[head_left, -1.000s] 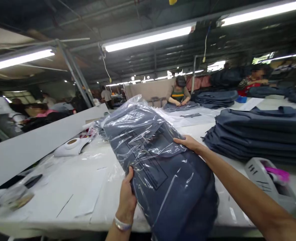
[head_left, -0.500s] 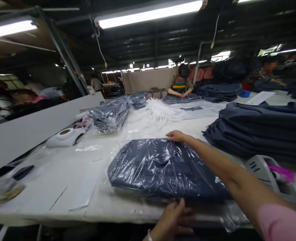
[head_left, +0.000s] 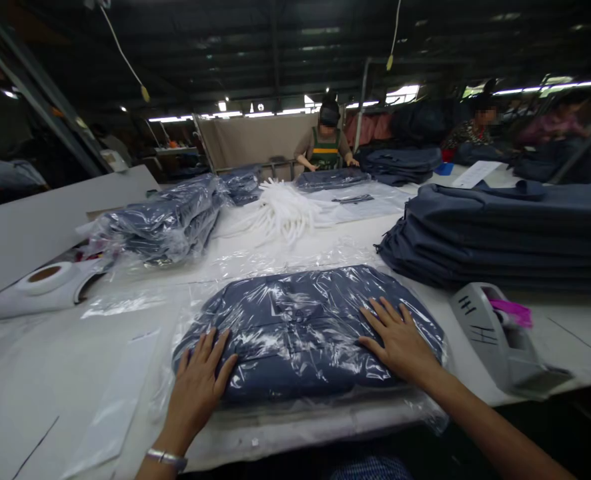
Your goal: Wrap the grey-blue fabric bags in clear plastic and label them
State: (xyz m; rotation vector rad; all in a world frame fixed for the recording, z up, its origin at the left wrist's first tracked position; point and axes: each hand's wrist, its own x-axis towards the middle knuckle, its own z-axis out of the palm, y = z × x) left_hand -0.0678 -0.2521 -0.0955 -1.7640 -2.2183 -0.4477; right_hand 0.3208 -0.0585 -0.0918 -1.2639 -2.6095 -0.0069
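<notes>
Rests left hand and right hand, in a spread grip, on the plastic-wrapped navy bag near the front of the tabletop, and could send it sliding off by pushing unevenly on slick film.

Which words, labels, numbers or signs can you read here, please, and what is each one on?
Grey tape dispenser: dark strokes, perhaps "H" shapes, not surely readable.
White sheet: any print is too small to read.
Plastic-wrapped bundle: no readable text through the glare.
</notes>
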